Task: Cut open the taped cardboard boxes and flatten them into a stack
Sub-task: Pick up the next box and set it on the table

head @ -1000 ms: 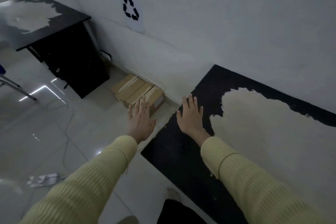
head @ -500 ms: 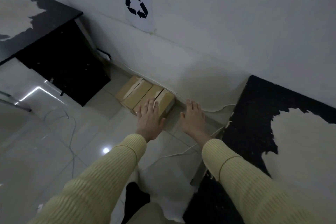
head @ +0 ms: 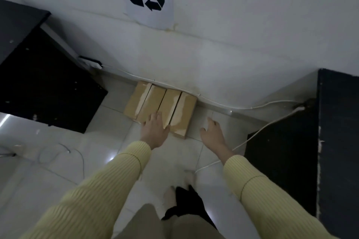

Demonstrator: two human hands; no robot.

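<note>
Head view. Four taped cardboard boxes (head: 161,103) in a row on floor (head: 108,122), far ends against wall (head: 213,54). Row directly under and beyond left hand (head: 154,131) fingers (head: 155,117). Fingers straight, close together, over near ends of middle two boxes; contact unclear. Right hand (head: 212,134) just right of row, fingers loosely spread, holding nothing, above bare tile. White cable (head: 252,136) right of those fingers, right bench (head: 338,141) edge beyond it. Left bench (head: 48,93) well left of left fingers, open tile between.
</note>
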